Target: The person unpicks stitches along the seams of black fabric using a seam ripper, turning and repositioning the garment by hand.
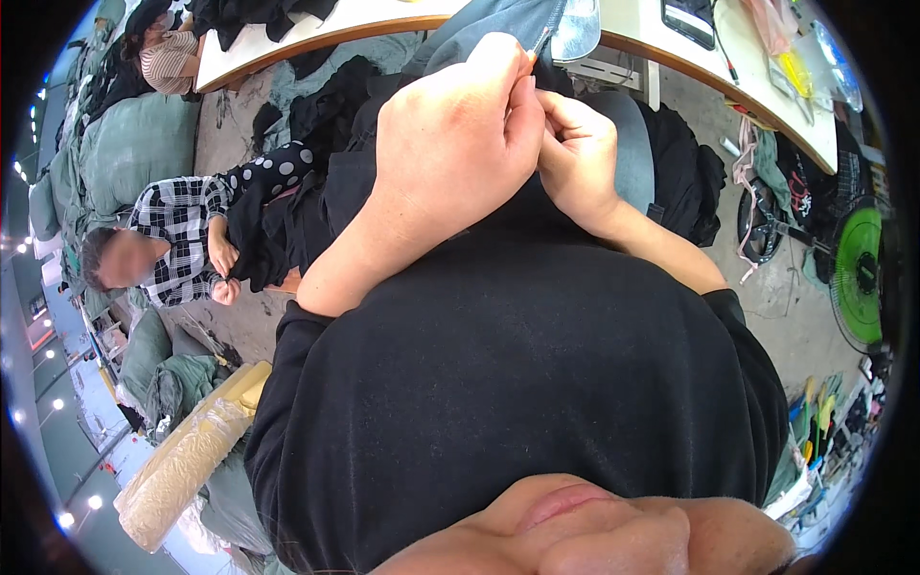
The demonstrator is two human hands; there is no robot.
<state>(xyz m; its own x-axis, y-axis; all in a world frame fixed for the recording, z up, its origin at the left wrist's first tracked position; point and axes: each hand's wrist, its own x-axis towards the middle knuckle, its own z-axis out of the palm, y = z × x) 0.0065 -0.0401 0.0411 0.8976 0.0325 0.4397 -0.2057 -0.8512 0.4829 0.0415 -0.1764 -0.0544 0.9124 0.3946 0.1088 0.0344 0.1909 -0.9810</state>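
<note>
Grey concrete floor (795,316) strewn with dark cloth heaps spreads under a curved pale worktable with a wooden edge (316,38), and big green sacks crowd the far left. Close to the chest, both hands meet over a slate-grey fabric garment (489,24) that hangs down from beyond the fingertips. The left hand (455,144) is curled into a loose fist, its thumb and forefinger pressed together on a thin sliver of something at the cloth's edge; what that sliver is, thread or small tool, is too small to tell. The right hand (575,158) sits just beside it, touching, its fingers bent inward and pinching the same edge of the garment from the other side. Holding the cloth between two pinches so near each other appears to keep a short stretch taut, and raising it high brings the spot close to the eyes. The rest of the garment drops away below the knuckles, over the person's black shirt (517,383) and lap.

Beyond the left hand's knuckles, a seated co-worker in a black-and-white checked shirt (177,225) handles dark cloth of their own. Past the right hand's fingers stand a green-bladed floor fan (858,273) and a tangle of cords. Below the left forearm lies a beige roll wrapped in clear plastic (182,460).
</note>
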